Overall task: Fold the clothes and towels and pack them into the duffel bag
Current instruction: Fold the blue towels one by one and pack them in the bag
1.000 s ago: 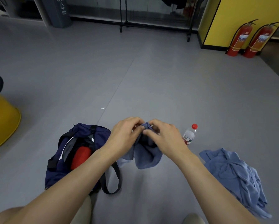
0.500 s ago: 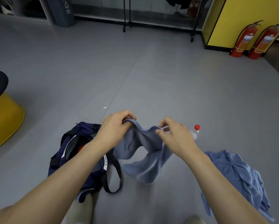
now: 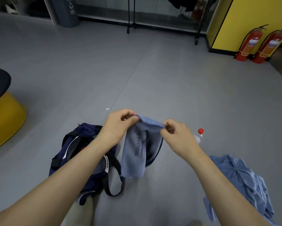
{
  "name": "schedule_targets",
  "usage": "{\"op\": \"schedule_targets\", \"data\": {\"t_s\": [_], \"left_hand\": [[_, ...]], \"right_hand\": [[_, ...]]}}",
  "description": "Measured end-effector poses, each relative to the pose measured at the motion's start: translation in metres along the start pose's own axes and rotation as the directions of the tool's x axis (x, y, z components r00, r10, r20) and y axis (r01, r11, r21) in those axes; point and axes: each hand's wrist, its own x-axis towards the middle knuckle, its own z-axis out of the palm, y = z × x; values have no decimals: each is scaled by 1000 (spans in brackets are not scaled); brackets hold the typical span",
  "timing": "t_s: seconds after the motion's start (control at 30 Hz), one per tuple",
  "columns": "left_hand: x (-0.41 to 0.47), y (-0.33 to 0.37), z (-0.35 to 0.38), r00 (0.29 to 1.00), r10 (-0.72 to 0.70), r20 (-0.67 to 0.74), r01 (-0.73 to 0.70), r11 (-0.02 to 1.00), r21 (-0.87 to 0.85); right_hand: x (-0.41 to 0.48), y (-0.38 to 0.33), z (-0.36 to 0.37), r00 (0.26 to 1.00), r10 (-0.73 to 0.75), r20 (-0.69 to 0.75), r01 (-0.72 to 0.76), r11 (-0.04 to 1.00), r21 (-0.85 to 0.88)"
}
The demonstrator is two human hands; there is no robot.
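A person's two hands hold a blue towel (image 3: 135,149) up over a grey floor (image 3: 169,88).

Head view: the left hand (image 3: 119,128) and right hand (image 3: 177,136) each pinch a top corner; the towel hangs between them, just right of the open navy duffel bag (image 3: 68,157), a crumpled blue shirt (image 3: 241,178) lying at right.

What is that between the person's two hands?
In the head view, a blue towel spans the gap: the left hand and right hand each pinch its top edge, and the rest hangs down.
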Motion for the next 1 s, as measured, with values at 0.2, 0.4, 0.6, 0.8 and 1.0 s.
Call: {"op": "schedule_targets", "data": {"t_s": [0.2, 0.4, 0.6, 0.8, 1.0], "left_hand": [[-13, 12, 21, 986, 132, 104, -157, 946, 283], [-18, 13, 22, 947, 300, 110, -314, 807, 500], [-22, 8, 26, 879, 443, 175, -455, 672, 584], [-20, 4, 24, 887, 418, 194, -441, 647, 622], [-6, -10, 11, 960, 251, 120, -269, 728, 630]], "right_hand": [[-10, -18, 13, 978, -192, 75, 197, 979, -59], [-10, -16, 14, 965, -261, 41, 263, 935, -237], [-11, -15, 19, 976, -209, 56, 214, 894, -393], [-11, -14, 10, 985, -160, 63, 171, 866, -470], [-13, -6, -14, 995, -105, 2, 102, 969, -225]]}}
